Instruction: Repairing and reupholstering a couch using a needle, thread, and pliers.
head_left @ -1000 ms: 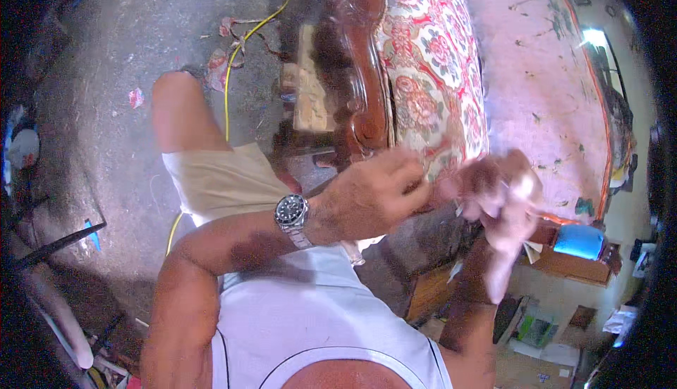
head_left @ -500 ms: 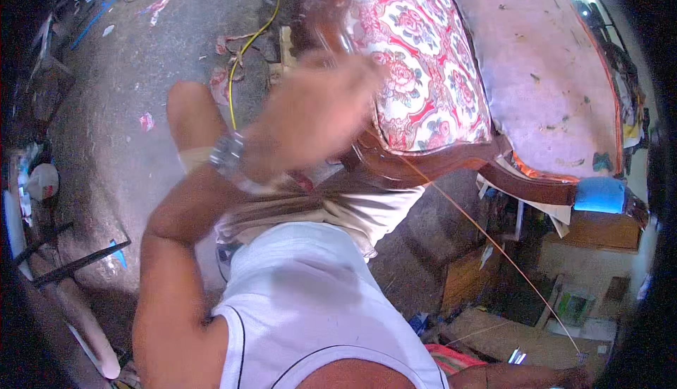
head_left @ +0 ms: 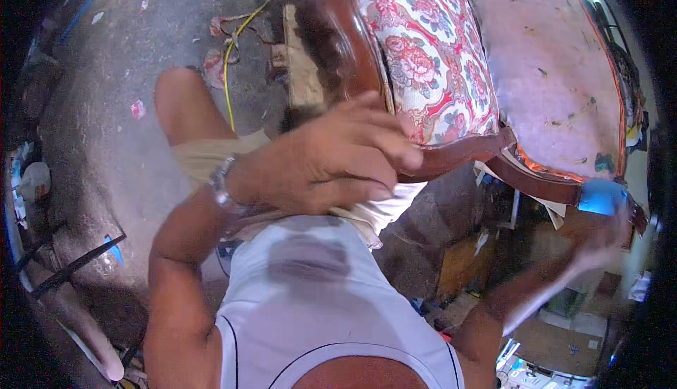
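My left hand (head_left: 331,153), with a metal watch at the wrist, hovers over the near corner of a wooden-framed seat. Its fingers are bent but spread apart, and nothing shows in them. Just beyond the fingertips lies the seat's padded cover (head_left: 430,57), patterned with red and white flowers. The curved brown wooden frame (head_left: 352,36) edges this cover. At the right, my right hand (head_left: 603,237) is smeared by motion close to a blue-wrapped end (head_left: 601,197) of a wooden rail, so its fingers cannot be read.
A pinkish padded panel (head_left: 543,71) with a reddish border stands beyond the seat. On the floor at the left, a yellow cord (head_left: 228,78) runs past fabric scraps (head_left: 214,64). A dark metal frame (head_left: 77,265) lies at the far left, and a brown board (head_left: 462,265) at lower right.
My right hand has come up from the lower right corner. The taut cord that ran from the seat corner toward it no longer shows. My left hand has lowered toward the near corner.
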Tool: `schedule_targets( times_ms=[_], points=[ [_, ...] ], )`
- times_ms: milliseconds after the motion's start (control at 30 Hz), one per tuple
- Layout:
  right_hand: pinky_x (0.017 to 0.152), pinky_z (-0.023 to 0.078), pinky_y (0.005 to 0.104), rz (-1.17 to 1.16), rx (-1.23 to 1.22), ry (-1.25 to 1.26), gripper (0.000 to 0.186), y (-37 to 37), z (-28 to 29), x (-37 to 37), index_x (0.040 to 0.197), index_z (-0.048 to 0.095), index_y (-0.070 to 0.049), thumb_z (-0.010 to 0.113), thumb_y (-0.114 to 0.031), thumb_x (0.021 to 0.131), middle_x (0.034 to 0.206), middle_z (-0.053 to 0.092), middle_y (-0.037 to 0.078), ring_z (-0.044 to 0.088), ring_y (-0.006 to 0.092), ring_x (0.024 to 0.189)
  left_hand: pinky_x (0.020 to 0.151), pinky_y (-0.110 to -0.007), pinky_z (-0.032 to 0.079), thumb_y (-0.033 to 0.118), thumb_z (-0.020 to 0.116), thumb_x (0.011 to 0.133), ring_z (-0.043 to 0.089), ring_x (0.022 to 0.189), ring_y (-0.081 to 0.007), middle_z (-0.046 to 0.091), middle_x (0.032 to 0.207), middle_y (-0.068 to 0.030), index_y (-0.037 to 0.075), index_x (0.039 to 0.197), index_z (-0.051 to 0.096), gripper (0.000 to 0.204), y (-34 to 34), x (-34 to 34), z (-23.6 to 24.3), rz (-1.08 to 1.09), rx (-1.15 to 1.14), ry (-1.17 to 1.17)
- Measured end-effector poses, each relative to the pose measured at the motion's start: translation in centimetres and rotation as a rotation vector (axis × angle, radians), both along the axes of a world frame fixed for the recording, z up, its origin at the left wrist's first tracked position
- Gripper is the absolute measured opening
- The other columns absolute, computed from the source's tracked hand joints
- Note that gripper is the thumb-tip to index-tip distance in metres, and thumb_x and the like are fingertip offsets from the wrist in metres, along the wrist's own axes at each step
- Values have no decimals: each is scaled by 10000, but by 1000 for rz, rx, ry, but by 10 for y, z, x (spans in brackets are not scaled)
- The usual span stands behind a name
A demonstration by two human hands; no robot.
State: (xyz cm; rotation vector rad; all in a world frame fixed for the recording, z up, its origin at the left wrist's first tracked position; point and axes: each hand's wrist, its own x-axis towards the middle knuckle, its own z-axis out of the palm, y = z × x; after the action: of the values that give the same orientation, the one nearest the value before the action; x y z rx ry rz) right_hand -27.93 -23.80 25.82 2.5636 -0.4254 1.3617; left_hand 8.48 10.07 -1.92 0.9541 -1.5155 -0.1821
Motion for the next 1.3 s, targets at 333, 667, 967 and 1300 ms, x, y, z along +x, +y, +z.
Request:
schedule_targets(
  times_ms=[333,667,967,1300],
  points=[
    [702,454,291,248,721,993,395,53,-165,360,940,660,-33,835,-384,889,867,606,-9,544,103,785,888,-454,544,160,735,939,684,874,-294,687,879,-69,87,979,714,86,-2,-47,-14,-11,-138,285],
    [833,562,409,88,638,1402,250,47,-191,395,1146,657,-16,725,-135,937,1077,689,86,648,231,1059,740,-418,486,201,754,917,635,812,-291,641,840,-47,109,933,705,106,-5,-54,-16,15,-203,351],
    [889,578,499,588,2112,752,290,6,-248,403,1290,584,9,496,-131,1052,1171,655,134,657,280,1053,672,-431,431,171,763,910,587,727,-285,567,779,-36,97,941,710,97,1,-54,-2,-265,-4,441],
    [739,553,403,102,587,1292,363,54,-217,394,1002,736,20,807,-312,873,855,733,152,636,213,767,612,-423,421,132,755,922,553,685,-289,560,764,-60,62,948,701,92,17,-51,5,-375,41,569]
  ],
)
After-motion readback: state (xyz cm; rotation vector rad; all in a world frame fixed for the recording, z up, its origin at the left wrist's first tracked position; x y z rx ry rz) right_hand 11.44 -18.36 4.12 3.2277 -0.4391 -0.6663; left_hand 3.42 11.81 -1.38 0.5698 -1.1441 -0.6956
